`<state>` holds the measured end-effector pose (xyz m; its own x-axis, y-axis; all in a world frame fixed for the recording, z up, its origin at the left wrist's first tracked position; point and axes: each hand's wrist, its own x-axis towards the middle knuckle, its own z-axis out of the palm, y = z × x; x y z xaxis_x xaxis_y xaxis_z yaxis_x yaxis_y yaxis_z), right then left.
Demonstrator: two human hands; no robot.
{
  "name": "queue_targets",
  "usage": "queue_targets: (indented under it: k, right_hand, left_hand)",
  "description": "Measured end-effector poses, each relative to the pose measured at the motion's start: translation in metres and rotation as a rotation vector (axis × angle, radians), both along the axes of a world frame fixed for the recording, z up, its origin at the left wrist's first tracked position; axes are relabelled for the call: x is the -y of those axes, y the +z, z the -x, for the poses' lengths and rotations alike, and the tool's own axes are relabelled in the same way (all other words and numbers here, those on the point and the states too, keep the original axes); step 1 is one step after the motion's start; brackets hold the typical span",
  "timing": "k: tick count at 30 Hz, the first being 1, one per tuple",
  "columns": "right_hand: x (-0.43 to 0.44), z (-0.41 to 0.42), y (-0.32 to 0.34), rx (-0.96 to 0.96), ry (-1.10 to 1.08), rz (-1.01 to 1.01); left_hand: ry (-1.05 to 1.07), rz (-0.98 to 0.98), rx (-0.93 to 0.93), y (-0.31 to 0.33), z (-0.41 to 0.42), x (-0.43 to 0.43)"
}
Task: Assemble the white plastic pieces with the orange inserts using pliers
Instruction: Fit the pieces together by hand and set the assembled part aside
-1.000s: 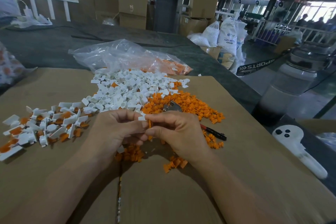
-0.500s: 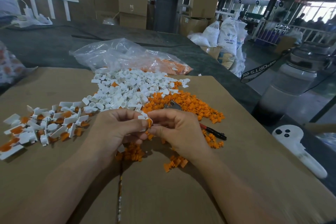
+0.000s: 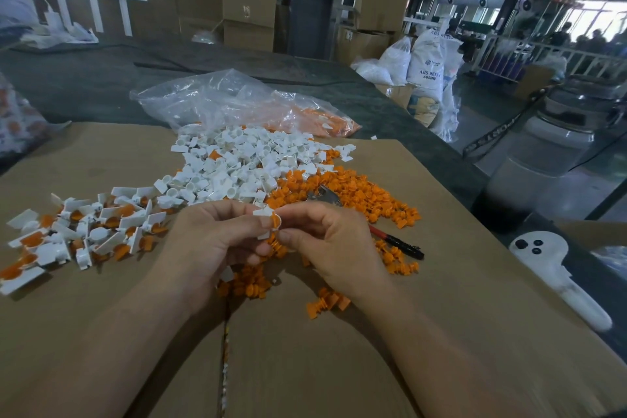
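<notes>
Pinching a small white plastic piece [image 3: 264, 213] in the left hand [image 3: 213, 241], the person holds a ridged orange plastic insert [image 3: 275, 221] against it with the right hand [image 3: 334, 248], over the brown cardboard sheet [image 3: 339, 366]. Both parts look light, stiff and slippery, best gripped by their edges.

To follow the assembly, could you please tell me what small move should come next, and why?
Probably the right hand should reach for the pliers lying behind it: with the left hand it pinches a white piece whose ring holds an orange insert.
</notes>
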<state>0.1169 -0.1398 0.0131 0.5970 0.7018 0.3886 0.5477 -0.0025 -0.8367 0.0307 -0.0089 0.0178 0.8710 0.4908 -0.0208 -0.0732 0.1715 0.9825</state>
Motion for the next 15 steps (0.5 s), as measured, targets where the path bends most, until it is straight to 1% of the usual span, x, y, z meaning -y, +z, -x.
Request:
queue_targets:
  k: [7, 15]
  right_hand:
    - [-0.0003, -0.0009, -0.0014, 0.037, -0.028, 0.017]
    - [0.0005, -0.0004, -0.0004, 0.076, -0.047, 0.011]
  left_hand:
    - [0.003, 0.012, -0.006, 0.0011, 0.0004, 0.002]
    - [-0.004, -0.031, -0.01, -0.0006, -0.0004, 0.0005]
